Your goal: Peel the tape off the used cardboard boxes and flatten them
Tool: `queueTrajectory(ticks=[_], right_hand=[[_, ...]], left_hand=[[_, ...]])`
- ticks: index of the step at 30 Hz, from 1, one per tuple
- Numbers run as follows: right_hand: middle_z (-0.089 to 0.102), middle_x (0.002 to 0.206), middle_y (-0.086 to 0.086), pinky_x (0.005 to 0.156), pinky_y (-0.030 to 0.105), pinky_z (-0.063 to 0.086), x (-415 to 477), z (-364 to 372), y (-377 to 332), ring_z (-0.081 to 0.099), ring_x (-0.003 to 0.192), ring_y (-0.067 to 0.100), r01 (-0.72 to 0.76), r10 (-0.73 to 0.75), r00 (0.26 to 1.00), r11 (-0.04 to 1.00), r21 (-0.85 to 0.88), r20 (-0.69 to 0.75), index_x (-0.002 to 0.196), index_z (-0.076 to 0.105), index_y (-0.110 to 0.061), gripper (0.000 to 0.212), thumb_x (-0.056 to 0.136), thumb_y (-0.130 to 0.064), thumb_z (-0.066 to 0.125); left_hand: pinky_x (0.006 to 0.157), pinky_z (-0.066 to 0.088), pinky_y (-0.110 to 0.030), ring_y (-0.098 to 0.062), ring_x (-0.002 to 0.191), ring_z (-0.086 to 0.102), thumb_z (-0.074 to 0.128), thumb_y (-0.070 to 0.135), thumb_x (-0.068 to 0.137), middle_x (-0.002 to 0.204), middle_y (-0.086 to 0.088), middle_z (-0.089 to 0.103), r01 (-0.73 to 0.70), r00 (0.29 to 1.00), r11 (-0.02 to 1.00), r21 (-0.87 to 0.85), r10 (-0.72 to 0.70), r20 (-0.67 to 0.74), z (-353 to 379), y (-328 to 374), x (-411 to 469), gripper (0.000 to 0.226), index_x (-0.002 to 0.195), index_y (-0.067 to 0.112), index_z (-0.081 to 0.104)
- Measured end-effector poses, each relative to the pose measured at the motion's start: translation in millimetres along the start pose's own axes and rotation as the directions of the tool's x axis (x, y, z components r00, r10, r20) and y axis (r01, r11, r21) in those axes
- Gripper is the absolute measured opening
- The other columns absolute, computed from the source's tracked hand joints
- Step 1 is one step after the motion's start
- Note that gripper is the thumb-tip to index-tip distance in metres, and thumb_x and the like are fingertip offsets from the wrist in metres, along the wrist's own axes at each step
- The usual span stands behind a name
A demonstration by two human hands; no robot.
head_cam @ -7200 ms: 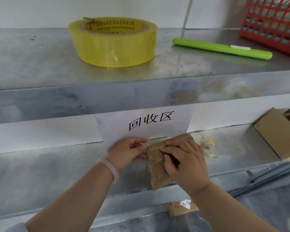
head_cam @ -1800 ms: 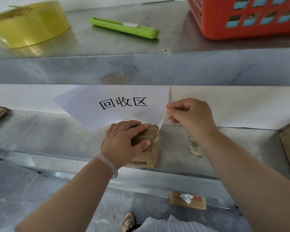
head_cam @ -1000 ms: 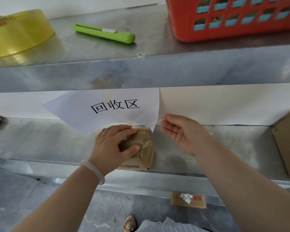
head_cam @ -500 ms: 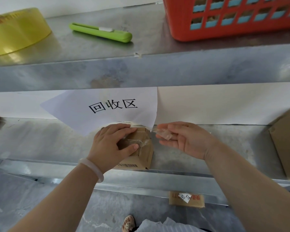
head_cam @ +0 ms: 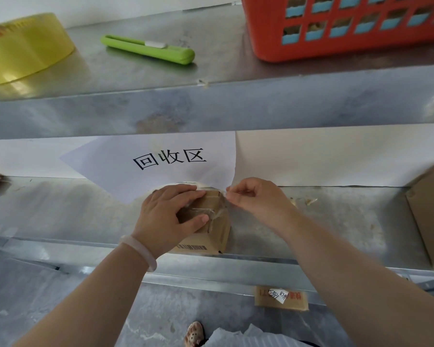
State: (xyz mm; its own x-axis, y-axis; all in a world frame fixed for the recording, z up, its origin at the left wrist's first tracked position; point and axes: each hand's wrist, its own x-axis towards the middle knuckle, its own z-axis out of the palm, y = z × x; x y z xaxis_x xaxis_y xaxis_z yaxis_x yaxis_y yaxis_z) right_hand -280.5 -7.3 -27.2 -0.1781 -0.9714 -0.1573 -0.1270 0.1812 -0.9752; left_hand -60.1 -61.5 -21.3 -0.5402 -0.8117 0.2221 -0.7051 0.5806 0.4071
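A small brown cardboard box [head_cam: 212,236] with clear tape across its top and a barcode on its front stands on the lower metal shelf [head_cam: 311,234]. My left hand [head_cam: 169,216] grips the box from above, thumb on the near side and fingers over the far edge. My right hand [head_cam: 254,196] is at the box's far right corner, with thumb and forefinger pinching a strip of clear tape [head_cam: 227,196] there.
The upper shelf carries a yellow tape roll [head_cam: 23,48], a green utility knife [head_cam: 148,49] and a red basket [head_cam: 348,26]. A white paper sign [head_cam: 166,161] hangs behind the box. Another cardboard box [head_cam: 429,211] sits at right, tape scraps [head_cam: 306,201] beside it.
My right hand, which held a peeled scrap out to the right half a second ago, has come back to the box's far right corner and pinches tape there. My left hand keeps its grip.
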Motion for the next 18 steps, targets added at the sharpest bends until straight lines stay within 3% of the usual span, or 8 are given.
queueTrajectory(ticks=[2,4,8,13,15,17,18], right_hand=[[0.076,0.088,-0.001,0.083,0.020,0.055,2.3,2.5,1.1,0.072,0.085,0.011,-0.024,0.024,0.999,1.000,-0.003,0.038,0.090,0.073,-0.019,0.007,0.091,-0.023,0.068],[0.075,0.088,0.005,0.081,0.026,0.058,4.0,3.0,2.4,0.073,0.083,0.015,-0.068,0.064,0.997,0.992,0.106,0.041,0.092,0.072,-0.016,0.009,0.094,-0.016,0.063],[0.074,0.075,0.004,0.070,0.031,0.059,6.4,4.1,0.2,0.072,0.068,0.018,-0.040,0.061,0.994,0.975,0.218,-0.092,0.086,0.068,-0.017,0.014,0.086,-0.003,0.072],[0.073,0.078,-0.003,0.076,0.027,0.058,10.3,6.9,2.8,0.071,0.066,0.008,-0.004,-0.019,0.981,0.992,-0.123,-0.191,0.088,0.065,-0.025,0.014,0.084,-0.019,0.076],[0.074,0.090,-0.009,0.083,0.021,0.054,9.6,7.5,3.3,0.068,0.078,0.004,0.067,-0.117,0.980,0.956,-0.284,-0.162,0.092,0.072,-0.026,0.005,0.088,-0.022,0.072],[0.072,0.104,-0.010,0.079,0.004,0.043,7.4,8.2,1.5,0.062,0.092,0.003,0.137,-0.186,0.980,0.886,-0.443,-0.069,0.107,0.074,-0.022,0.016,0.095,-0.024,0.062],[0.071,0.109,-0.008,0.078,0.004,0.041,7.3,8.9,1.6,0.062,0.096,0.004,0.153,-0.184,0.983,0.872,-0.466,-0.022,0.112,0.073,-0.021,0.021,0.098,-0.024,0.057]], left_hand=[[0.107,0.031,-0.034,-0.003,0.121,0.046,0.052,0.070,0.071,0.121,0.033,0.047,-0.001,1.000,1.000,0.001,0.001,0.000,0.0,-0.4,0.1,0.055,0.119,0.046,0.061],[0.107,0.031,-0.033,-0.003,0.121,0.046,0.052,0.070,0.071,0.121,0.033,0.047,-0.002,1.000,1.000,0.000,0.002,-0.003,-0.2,-0.5,-0.2,0.055,0.119,0.045,0.062],[0.107,0.032,-0.036,-0.003,0.121,0.046,0.052,0.070,0.072,0.121,0.032,0.047,-0.001,1.000,1.000,0.002,0.001,0.002,-0.3,0.1,0.4,0.055,0.119,0.045,0.062],[0.107,0.031,-0.034,-0.002,0.121,0.046,0.052,0.070,0.072,0.121,0.032,0.048,-0.005,1.000,1.000,0.013,0.005,0.010,-0.2,-0.4,1.7,0.055,0.120,0.045,0.061],[0.107,0.031,-0.033,-0.002,0.121,0.046,0.051,0.070,0.072,0.121,0.032,0.048,-0.006,1.000,1.000,0.017,0.006,0.011,-0.3,-0.2,1.8,0.055,0.120,0.045,0.061],[0.107,0.031,-0.033,-0.002,0.121,0.046,0.051,0.070,0.072,0.121,0.031,0.048,-0.006,1.000,1.000,0.021,0.006,0.013,-0.2,0.2,2.2,0.055,0.120,0.045,0.061],[0.107,0.030,-0.033,-0.002,0.121,0.046,0.050,0.070,0.072,0.121,0.031,0.048,-0.004,1.000,1.000,0.020,0.004,0.014,-0.1,0.2,2.1,0.055,0.120,0.045,0.061]])
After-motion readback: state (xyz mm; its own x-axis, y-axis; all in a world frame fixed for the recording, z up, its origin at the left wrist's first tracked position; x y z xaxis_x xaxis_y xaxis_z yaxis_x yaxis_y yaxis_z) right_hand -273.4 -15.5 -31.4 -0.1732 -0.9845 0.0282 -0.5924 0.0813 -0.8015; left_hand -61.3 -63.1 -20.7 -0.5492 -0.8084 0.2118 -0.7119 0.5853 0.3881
